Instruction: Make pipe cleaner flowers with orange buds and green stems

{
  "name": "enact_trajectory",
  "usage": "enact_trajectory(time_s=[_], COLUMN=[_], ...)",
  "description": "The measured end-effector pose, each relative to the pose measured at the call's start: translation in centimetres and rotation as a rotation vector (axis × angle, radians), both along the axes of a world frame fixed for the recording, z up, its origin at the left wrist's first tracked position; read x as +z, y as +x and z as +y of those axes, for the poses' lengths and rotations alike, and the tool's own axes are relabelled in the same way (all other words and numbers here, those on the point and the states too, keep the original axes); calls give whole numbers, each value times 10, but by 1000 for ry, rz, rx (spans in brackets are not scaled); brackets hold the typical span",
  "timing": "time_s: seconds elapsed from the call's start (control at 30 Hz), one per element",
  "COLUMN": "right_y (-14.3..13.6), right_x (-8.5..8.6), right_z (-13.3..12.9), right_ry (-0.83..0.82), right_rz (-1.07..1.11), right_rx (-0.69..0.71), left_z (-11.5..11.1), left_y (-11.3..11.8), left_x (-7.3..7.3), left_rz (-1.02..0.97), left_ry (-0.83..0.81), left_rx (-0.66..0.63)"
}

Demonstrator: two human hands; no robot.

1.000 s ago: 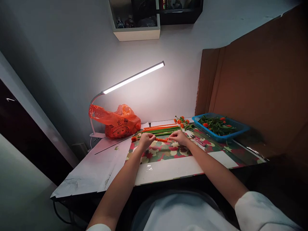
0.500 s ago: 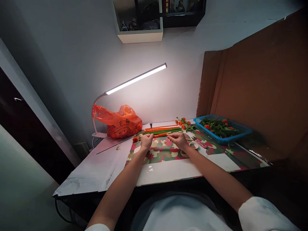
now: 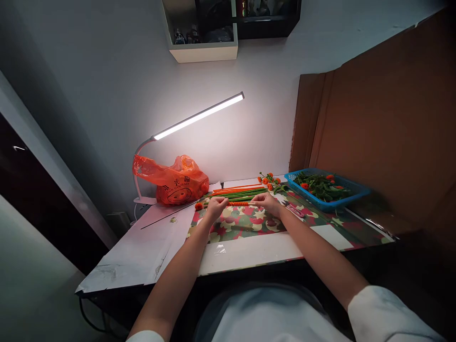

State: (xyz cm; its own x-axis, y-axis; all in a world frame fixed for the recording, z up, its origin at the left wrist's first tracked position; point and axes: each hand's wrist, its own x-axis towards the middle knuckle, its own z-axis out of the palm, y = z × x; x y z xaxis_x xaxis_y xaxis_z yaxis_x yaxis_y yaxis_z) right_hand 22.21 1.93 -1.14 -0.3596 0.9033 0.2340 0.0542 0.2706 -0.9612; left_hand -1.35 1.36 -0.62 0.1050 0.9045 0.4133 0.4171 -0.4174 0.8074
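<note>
An orange pipe cleaner (image 3: 238, 204), coiled in a tight spiral around what looks like a thin stick, runs level between my hands. My left hand (image 3: 215, 208) is closed around its left end. At the right end, my right hand (image 3: 266, 202) pinches with thumb and fingers. An orange flower head (image 3: 198, 206) lies just left of my left hand; whether it joins what I hold is hidden. Right behind the coil are green stems (image 3: 244, 194) and straight orange pipe cleaners (image 3: 228, 189). Pink-handled scissors (image 3: 295, 210) rest beside my right wrist.
A red plastic bag (image 3: 181, 183) and a lit desk lamp (image 3: 199, 116) stand at the back left. Orange flowers (image 3: 270, 181) lie at the back. A blue basket (image 3: 327, 205) with leafy flowers sits right, before a cardboard sheet (image 3: 374, 128). A patterned mat (image 3: 245, 225) covers the table.
My right hand has shifted slightly right along the coil, and more of the coil shows between my hands. The tape roll beside my right wrist is now hidden. The view has moved slightly.
</note>
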Motion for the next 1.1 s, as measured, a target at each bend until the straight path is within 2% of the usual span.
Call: enact_trajectory(time_s=[0.1,0.2,0.43,0.53,0.73,0.93,1.0,1.1], right_y=[2,1,-8,-11,-17,-19,-20,-21], right_x=[-1,-2,-6,-8,-10,-10,-11,-13], right_z=[-1,-4,-7,-8,-13,-15,-15,-15], right_ry=[3,83,480,581,691,822,816,718], right_rz=[-102,-204,-415,-474,-505,-561,-559,-494], right_rx=[41,20,-341,-452,-585,-632,-617,-588], left_z=[-3,-4,-10,-13,-15,-11,-11,-13], left_y=[-1,-1,8,13,18,17,17,17], left_x=[3,5,7,7,5,1,0,2], left_rz=[108,205,354,363,321,258,251,253], left_ry=[24,46,49,25,19,-9,-15,-10], left_rx=[-35,-14,227,293,351,335,336,366])
